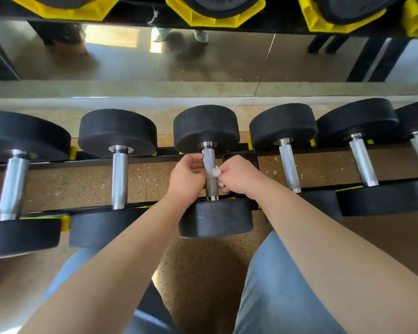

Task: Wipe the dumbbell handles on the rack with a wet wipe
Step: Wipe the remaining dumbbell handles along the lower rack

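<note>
Wipe (pixel 215 172), white and crumpled, is pinched in the curled fingers of the right hand (pixel 237 177) against the middle dumbbell's handle (pixel 209 162) on the rack (pixel 48 165). The handle's other side is held by the left hand (pixel 186 179), fingers curled.

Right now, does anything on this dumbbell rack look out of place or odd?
Nothing is askew; the dumbbells sit in an even row. Two things: pale scraps litter the floor under the rack, and the handle between the left hand and the wet wipe in the right hand looks darker than its neighbours, perhaps wet or shaded.
</note>
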